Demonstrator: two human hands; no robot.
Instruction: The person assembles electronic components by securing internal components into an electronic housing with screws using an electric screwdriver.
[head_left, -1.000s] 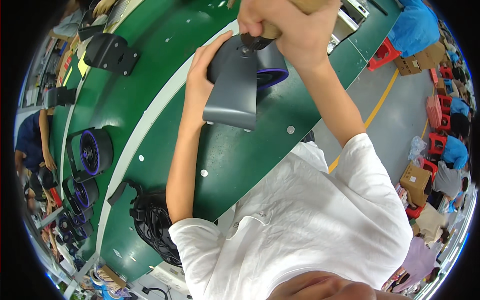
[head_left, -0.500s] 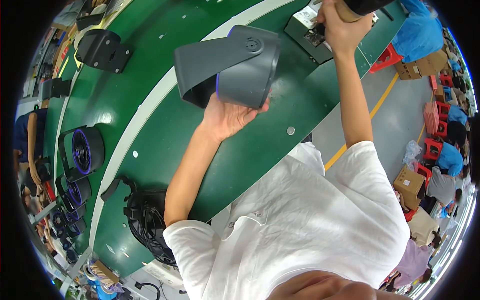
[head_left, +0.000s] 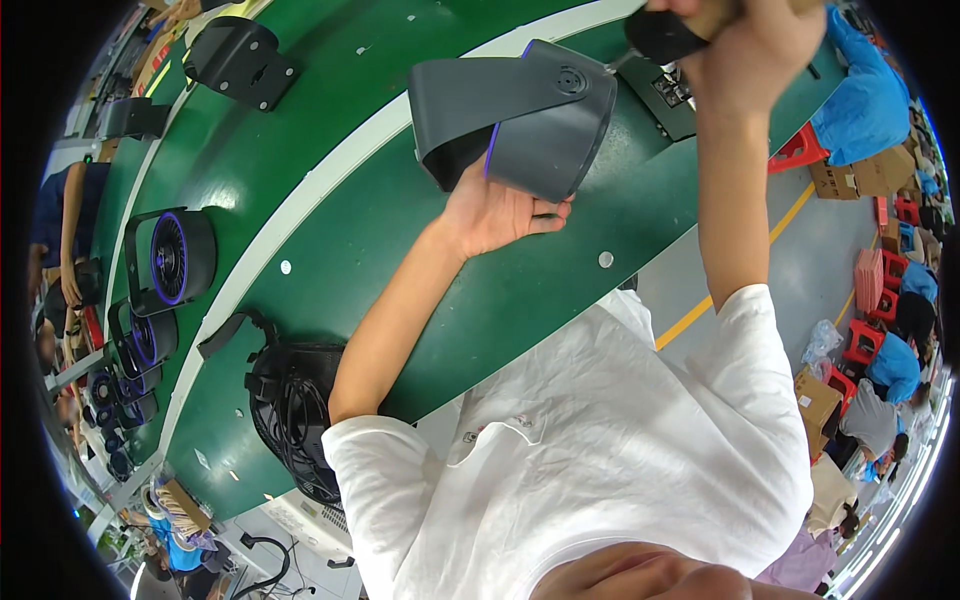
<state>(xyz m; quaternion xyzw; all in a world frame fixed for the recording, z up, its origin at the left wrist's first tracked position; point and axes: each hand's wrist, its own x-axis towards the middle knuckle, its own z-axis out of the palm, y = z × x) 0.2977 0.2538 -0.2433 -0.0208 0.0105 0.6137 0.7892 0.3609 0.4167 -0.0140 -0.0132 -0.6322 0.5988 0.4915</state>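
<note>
My left hand (head_left: pixel 495 215) supports a dark grey fan (head_left: pixel 553 135) from below, fingers closed round the lower edge of its drum-shaped housing. A wide U-shaped bracket (head_left: pixel 465 90) wraps the housing, with a round pivot on its side, and a thin purple ring shows at the housing's rim. My right hand (head_left: pixel 755 60), partly blurred, is closed round a tan and black power screwdriver (head_left: pixel 668 38). Its thin bit points left, close to the pivot side of the fan; whether it touches cannot be made out.
A metal box with screws (head_left: pixel 672 95) stands behind the fan's right side. A black bag (head_left: pixel 300 410) lies by my left elbow. Several similar fans (head_left: pixel 175 258) line the left, past a pale curved strip (head_left: pixel 290 185). Another bracketed fan (head_left: pixel 240 65) sits far left. People sit at right.
My right hand has brought the screwdriver leftward and down from the metal box, its bit now beside the fan. The view has shifted slightly; my left hand still holds the fan.
</note>
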